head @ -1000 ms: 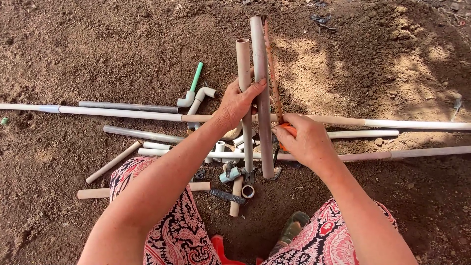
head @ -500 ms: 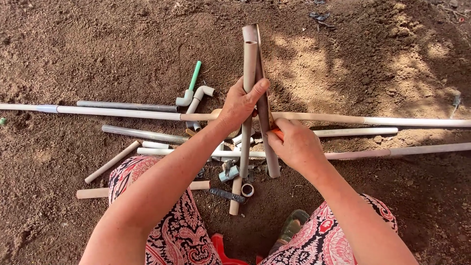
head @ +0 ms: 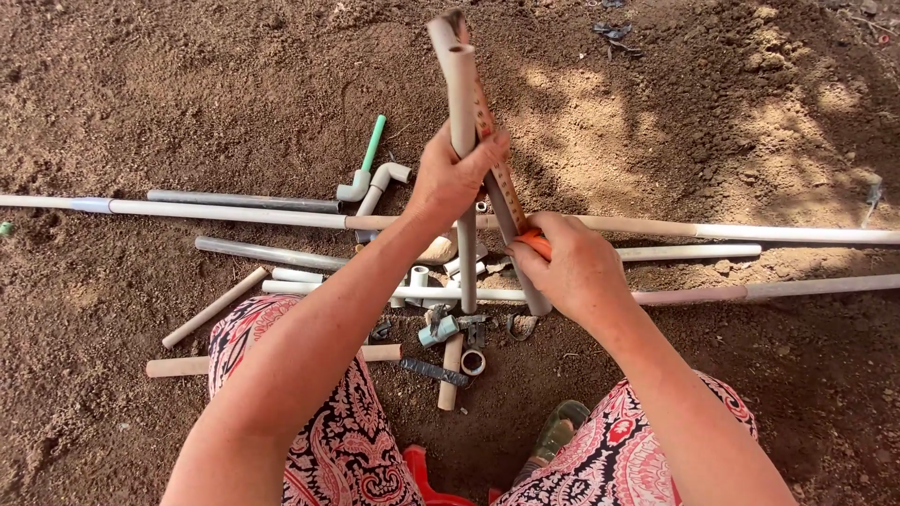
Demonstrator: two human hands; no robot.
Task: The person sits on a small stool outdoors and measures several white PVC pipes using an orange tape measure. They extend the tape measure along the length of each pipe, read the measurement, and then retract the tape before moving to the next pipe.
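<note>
My left hand (head: 454, 180) grips two pale plastic pipes held nearly upright over the dirt. The beige pipe (head: 461, 89) runs straight down to the pile. The greyer pipe (head: 527, 281) slants behind it, from upper left to lower right. A thin rusty saw blade (head: 487, 126) lies along the slanted pipe. My right hand (head: 574, 270) is closed around the blade's orange handle (head: 533, 243), just below and to the right of my left hand. The thumb of my left hand rests against the blade.
Long pipes (head: 225, 214) lie crosswise on the brown dirt in front of my knees, with short offcuts (head: 214, 307), elbow fittings (head: 382, 178), a green-ended piece (head: 373, 142) and small couplings (head: 473, 362). My patterned red trousers (head: 337, 440) and a sandal (head: 555, 433) fill the bottom edge.
The two pipes, side by side a second ago, now cross, with their tops tilted left. The blade has shifted from the right of the pipes to lie against the slanted one.
</note>
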